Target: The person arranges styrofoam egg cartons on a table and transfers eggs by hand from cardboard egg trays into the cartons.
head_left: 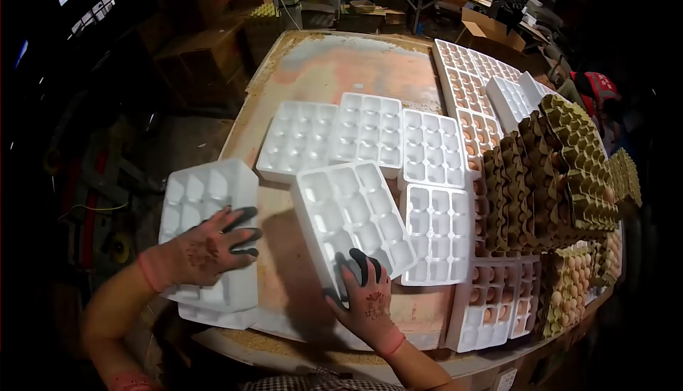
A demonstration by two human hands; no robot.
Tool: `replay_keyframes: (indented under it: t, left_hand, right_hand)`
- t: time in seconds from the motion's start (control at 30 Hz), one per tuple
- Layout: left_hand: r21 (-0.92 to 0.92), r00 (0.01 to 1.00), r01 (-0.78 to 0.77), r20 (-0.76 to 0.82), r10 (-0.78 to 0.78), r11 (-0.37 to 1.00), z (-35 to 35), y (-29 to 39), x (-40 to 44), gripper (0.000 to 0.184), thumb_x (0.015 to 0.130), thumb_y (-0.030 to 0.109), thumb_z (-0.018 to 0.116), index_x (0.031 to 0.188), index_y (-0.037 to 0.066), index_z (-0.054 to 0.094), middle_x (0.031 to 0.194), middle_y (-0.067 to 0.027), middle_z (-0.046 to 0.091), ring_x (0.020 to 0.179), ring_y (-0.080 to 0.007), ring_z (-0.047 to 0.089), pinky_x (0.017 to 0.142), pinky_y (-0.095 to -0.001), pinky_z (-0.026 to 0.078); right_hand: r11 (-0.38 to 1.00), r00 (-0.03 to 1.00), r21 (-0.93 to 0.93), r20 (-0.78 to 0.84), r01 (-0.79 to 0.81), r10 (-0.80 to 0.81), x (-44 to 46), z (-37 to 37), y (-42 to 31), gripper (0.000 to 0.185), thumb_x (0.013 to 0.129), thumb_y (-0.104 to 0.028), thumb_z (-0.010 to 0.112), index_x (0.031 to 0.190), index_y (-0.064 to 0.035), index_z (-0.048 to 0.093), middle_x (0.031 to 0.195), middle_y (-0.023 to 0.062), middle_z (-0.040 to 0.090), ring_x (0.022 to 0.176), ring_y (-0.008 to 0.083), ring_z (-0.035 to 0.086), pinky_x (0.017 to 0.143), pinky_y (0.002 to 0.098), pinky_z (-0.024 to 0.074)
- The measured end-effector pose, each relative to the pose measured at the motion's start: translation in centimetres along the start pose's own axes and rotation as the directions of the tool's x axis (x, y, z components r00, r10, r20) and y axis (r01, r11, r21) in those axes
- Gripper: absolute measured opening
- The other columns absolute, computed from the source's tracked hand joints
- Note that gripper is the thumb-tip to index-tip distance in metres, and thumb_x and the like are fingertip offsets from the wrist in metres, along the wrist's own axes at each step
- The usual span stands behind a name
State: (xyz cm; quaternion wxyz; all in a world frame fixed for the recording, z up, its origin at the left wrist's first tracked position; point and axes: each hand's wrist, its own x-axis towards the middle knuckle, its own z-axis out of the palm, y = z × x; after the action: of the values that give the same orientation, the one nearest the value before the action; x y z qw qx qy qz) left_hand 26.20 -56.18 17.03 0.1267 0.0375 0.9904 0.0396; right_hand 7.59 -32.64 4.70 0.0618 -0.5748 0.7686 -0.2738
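Note:
My left hand (206, 249), in a pink glove with dark fingertips, lies over a stack of white foam egg trays (203, 188) at the table's left edge, its fingers spread on the top tray. My right hand (364, 291), gloved alike, grips the near end of another white foam tray (352, 213), which is tilted and overlaps its neighbours. Beyond it lie further empty foam trays, one at the left (297, 135), one in the middle (368, 129) and one at the right (432, 148). One more (436, 231) is nearer me.
Foam trays with brown eggs (466, 88) line the table's right side. Tall stacks of pulp trays (526, 185) stand there, beside eggs in pulp trays (569, 288). The wooden table (341, 64) has a raised rim. Cardboard boxes (203, 49) and other people are in the background.

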Motion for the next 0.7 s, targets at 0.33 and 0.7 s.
replay_keyframes:
  t: [0.33,0.7]
  left_hand:
    - [0.102,0.794,0.185,-0.602,-0.087,0.977,2.6,-5.0,-9.6,0.048,0.064,-0.006,0.056,0.11,0.008,0.062,0.138,-0.0167,0.044,0.131,-0.0463,0.033,0.108,-0.0531,0.032]
    - [-0.056,0.53,0.831,-0.225,-0.818,0.554,18.5,-11.8,-30.3,0.046,0.069,-0.003,0.056,0.113,0.01,0.059,0.138,-0.0265,0.041,0.139,-0.0389,0.026,0.118,-0.0469,0.017]
  right_hand:
    - [0.967,0.993,-0.227,-0.007,-0.113,0.114,2.3,5.6,-8.1,0.072,0.08,-0.055,0.062,0.134,-0.0094,0.049,0.144,0.0198,0.038,0.13,0.0471,0.031,0.107,0.0608,0.02]
    - [0.775,0.707,0.215,0.319,0.595,-0.631,0.8,19.7,-16.8,0.034,0.09,-0.019,0.049,0.124,-0.011,0.054,0.144,0.0136,0.039,0.137,0.0373,0.03,0.111,0.049,0.0273]
